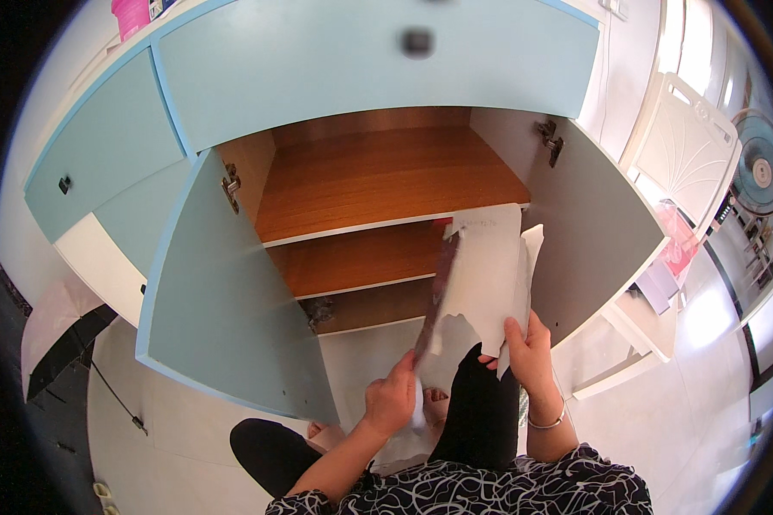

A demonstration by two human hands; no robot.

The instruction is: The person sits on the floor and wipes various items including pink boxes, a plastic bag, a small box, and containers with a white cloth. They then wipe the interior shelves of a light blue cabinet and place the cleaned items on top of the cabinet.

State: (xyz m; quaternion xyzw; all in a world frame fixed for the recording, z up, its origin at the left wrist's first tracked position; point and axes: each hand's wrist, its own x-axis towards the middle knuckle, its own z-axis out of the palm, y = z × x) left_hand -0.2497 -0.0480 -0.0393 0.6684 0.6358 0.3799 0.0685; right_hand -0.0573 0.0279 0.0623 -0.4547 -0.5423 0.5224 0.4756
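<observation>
An open cabinet with brown wooden shelves stands before me. My left hand grips the lower end of a thin, dark-edged flat item, seen nearly edge-on; its kind I cannot tell. In my right hand is a pale sheet, perhaps paper or card, with a torn-looking lower edge and faint writing near its top. A narrower folded or curled white piece is held along its right side. Both items rise in front of the lower shelves. A small red thing behind them is mostly hidden.
Pale blue cabinet doors stand swung out at left and right. To the right are a white folding chair with pink and lilac items on it and an electric fan. An open umbrella lies at left.
</observation>
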